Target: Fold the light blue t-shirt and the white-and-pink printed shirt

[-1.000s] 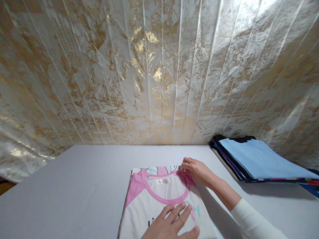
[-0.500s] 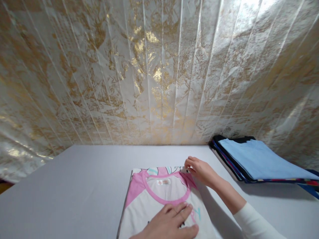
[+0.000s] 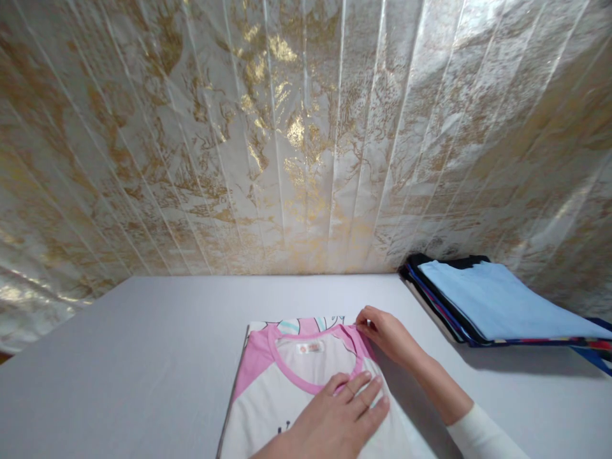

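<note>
A folded white T-shirt point(image 3: 255, 414) with pink shoulders and a pink neckband lies in front of me, its neck towards the far side. Under its far edge shows a strip of printed cloth point(image 3: 294, 326) in pink, white and light blue. My left hand point(image 3: 337, 414) rests flat on the shirt's front just below the neckband, fingers stretched out. At the far right shoulder corner, my right hand point(image 3: 385, 331) has thumb and fingers pinched on the pink edge of the shirt. Its fingertips partly cover that corner.
On the right stands a stack of folded clothes, with a light blue shirt point(image 3: 492, 303) on top and dark garments point(image 3: 421, 287) beneath. The white table point(image 3: 157, 357) ends at a wall covered in shiny silver and gold sheeting point(image 3: 296, 159).
My left hand has slid right and slightly up over the shirt. My right hand's fingertips have come down and closed on the shoulder corner. The view has shifted a little.
</note>
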The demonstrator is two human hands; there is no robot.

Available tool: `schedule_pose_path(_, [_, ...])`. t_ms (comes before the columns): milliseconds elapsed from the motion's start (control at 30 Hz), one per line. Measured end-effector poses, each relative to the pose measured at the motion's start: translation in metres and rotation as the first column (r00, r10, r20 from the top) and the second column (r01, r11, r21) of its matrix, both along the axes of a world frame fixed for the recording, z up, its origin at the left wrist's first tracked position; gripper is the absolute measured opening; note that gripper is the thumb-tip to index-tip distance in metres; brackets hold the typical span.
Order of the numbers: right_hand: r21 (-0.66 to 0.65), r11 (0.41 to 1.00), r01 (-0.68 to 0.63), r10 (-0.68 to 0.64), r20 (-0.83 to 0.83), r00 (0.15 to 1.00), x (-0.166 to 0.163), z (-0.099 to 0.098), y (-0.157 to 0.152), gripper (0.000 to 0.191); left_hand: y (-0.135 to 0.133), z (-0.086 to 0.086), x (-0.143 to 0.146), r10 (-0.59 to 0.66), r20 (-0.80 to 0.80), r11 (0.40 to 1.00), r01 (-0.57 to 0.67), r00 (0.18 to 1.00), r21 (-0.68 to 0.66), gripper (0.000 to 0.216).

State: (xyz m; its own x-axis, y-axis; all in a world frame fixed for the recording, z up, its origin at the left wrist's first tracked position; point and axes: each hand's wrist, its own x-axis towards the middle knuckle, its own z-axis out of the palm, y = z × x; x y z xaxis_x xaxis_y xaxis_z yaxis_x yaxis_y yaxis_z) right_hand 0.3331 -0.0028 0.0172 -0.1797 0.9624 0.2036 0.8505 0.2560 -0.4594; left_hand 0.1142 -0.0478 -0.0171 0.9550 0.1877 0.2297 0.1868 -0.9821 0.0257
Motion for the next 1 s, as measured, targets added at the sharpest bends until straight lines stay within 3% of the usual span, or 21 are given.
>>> schedule_pose_path(200, [-0.042, 0.998, 0.055, -0.055, 0.006, 0.998, 0.002, -0.008, 0.001, 0.017, 0.000, 0.013, 0.002, -0.006, -0.014, 0.997, 0.005, 1.000, -0.071, 0.063])
schedule_pose_path(333, [0.088, 0.993, 0.076, -0.079, 0.030, 0.996, -0.001, -0.012, -0.009, 0.021, -0.005, 0.022, -0.021, 0.158, -0.026, 0.982, -0.160, 0.987, -0.097, 0.063])
schedule_pose_path(467, [0.332, 0.940, 0.074, -0.103, 0.070, 0.992, -0.023, -0.032, -0.041, 0.040, -0.014, 0.016, -0.080, 0.468, 0.045, 0.884, -0.468, 0.883, 0.004, 0.065])
schedule_pose_path(600, [0.359, 0.933, -0.016, -0.064, 0.212, 0.975, -0.060, -0.055, -0.078, 0.056, -0.024, 0.004, -0.128, 0.596, 0.117, 0.793, -0.605, 0.794, 0.069, 0.065])
schedule_pose_path(767, [0.283, 0.959, 0.020, -0.122, 0.348, 0.930, -0.079, -0.063, -0.090, 0.061, -0.033, 0.001, -0.133, 0.704, 0.061, 0.707, -0.706, 0.708, 0.043, 0.055])
schedule_pose_path(900, [0.330, 0.944, 0.015, -0.151, 0.389, 0.909, -0.074, -0.065, -0.085, 0.061, -0.034, 0.006, -0.132, 0.740, 0.029, 0.672, -0.740, 0.672, -0.030, 0.062])
schedule_pose_path(1000, [0.388, 0.921, 0.003, -0.166, 0.388, 0.906, -0.070, -0.070, -0.083, 0.060, -0.031, 0.008, -0.143, 0.788, -0.006, 0.614, -0.785, 0.616, -0.085, 0.065])
